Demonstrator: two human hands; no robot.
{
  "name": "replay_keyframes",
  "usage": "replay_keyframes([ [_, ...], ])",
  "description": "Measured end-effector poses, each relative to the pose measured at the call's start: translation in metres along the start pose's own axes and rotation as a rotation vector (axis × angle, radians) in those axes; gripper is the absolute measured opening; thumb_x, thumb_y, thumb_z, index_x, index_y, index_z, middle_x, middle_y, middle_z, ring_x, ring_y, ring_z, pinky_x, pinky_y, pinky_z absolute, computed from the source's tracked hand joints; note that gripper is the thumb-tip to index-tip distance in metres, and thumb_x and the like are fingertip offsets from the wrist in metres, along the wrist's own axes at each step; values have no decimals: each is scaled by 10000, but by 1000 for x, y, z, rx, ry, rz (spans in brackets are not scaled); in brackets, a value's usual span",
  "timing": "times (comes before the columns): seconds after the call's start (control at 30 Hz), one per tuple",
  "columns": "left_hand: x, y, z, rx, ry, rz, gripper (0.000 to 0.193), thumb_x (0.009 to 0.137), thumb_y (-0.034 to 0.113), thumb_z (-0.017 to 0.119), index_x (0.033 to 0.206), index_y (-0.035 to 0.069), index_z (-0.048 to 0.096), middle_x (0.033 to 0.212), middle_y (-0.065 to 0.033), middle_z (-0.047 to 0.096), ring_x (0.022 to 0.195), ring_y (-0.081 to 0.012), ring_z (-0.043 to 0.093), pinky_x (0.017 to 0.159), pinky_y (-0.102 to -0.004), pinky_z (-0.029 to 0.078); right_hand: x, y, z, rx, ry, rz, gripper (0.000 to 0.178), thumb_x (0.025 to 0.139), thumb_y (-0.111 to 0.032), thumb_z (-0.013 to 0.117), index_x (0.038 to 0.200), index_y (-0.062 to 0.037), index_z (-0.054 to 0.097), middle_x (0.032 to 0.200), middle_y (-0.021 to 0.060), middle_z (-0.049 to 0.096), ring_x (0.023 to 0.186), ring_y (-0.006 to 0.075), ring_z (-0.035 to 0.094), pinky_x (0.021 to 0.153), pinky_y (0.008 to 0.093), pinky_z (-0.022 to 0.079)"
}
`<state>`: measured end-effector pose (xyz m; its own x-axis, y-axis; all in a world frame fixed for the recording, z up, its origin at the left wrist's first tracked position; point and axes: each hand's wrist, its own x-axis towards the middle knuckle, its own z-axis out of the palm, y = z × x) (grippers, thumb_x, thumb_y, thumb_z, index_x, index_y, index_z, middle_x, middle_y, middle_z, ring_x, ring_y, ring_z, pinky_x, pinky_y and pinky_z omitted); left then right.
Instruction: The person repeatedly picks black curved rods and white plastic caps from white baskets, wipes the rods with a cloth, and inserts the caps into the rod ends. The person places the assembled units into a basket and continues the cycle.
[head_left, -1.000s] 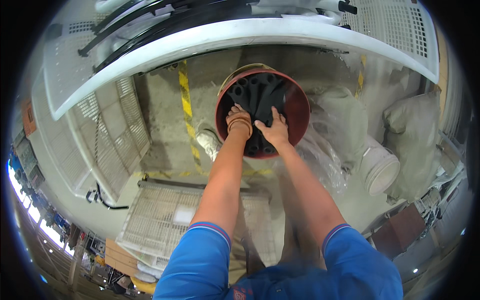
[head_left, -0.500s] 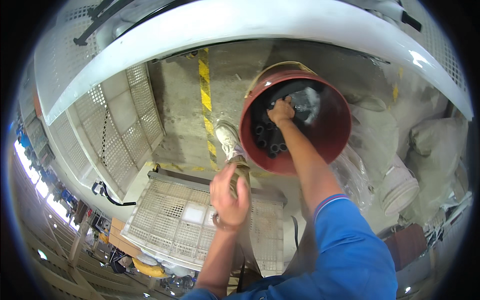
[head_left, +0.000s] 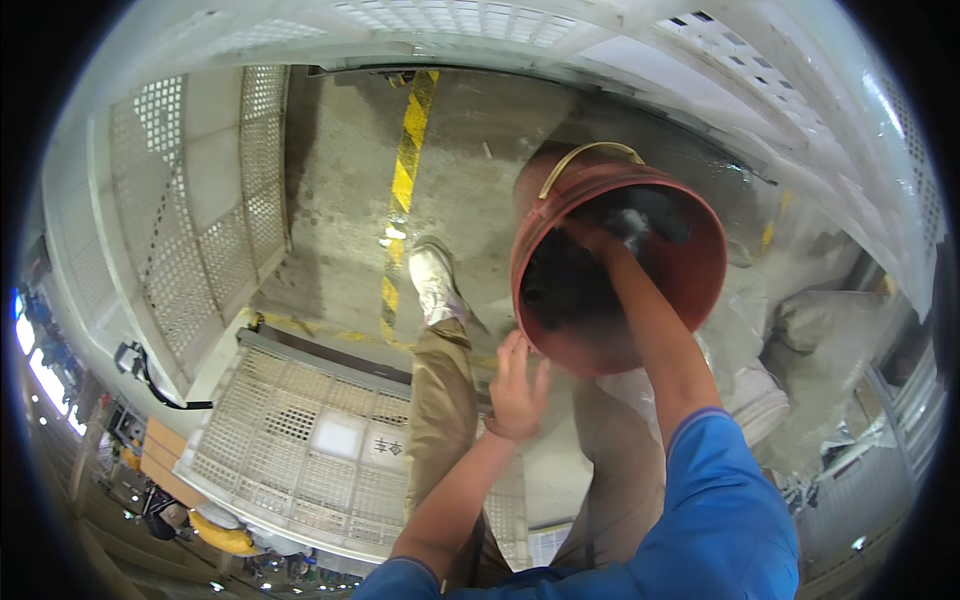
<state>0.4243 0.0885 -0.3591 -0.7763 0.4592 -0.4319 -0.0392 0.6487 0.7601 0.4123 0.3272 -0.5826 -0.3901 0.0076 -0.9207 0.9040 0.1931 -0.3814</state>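
Note:
A red bucket (head_left: 700,285) stands tilted toward me on the floor, its pale handle (head_left: 590,150) resting against the far rim. My right arm reaches down into it. In the shadow inside, my right hand (head_left: 588,237) is dim and its fingers are hidden, so whether it grips anything cannot be made out. Dark pieces (head_left: 560,295) lie in the bucket, too murky now to tell apart; the earlier view showed black tube ends there. My left hand (head_left: 518,388) is at the bucket's near left side, fingers stretched out and apart, fingertips close to the rim, holding nothing.
White perforated crates (head_left: 190,210) stand at the left, and another (head_left: 310,440) lies by my legs. A large white crate wall (head_left: 480,25) spans the far side. Yellow-black tape (head_left: 412,150) marks the concrete floor. Clear plastic bags (head_left: 820,330) lie to the right.
The bucket now appears tipped more toward me and further right. My right hand has gone deeper into it. My left hand has moved right and up to the bucket's side.

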Motion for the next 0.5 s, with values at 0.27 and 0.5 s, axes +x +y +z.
replay_keyframes([
  [0.27,12,8,-3,-98,-17,-120,455,788,101,674,1198,-5,508,1265,-166,506,951,-317,627,736,-413,536,-224,-25,11,-807,504,-343,574,886,-172,538,1435,-61,414,1457,179,426,1349,343,404,1108,430,333],
  [0.5,16,3,-14,-99,-97,-167,466,800,104,670,1218,4,491,1216,-141,521,916,-276,640,744,-380,528,-166,-47,27,-1211,298,-788,633,809,-161,529,1419,-37,416,1494,170,365,1364,315,374,1157,478,234],
])
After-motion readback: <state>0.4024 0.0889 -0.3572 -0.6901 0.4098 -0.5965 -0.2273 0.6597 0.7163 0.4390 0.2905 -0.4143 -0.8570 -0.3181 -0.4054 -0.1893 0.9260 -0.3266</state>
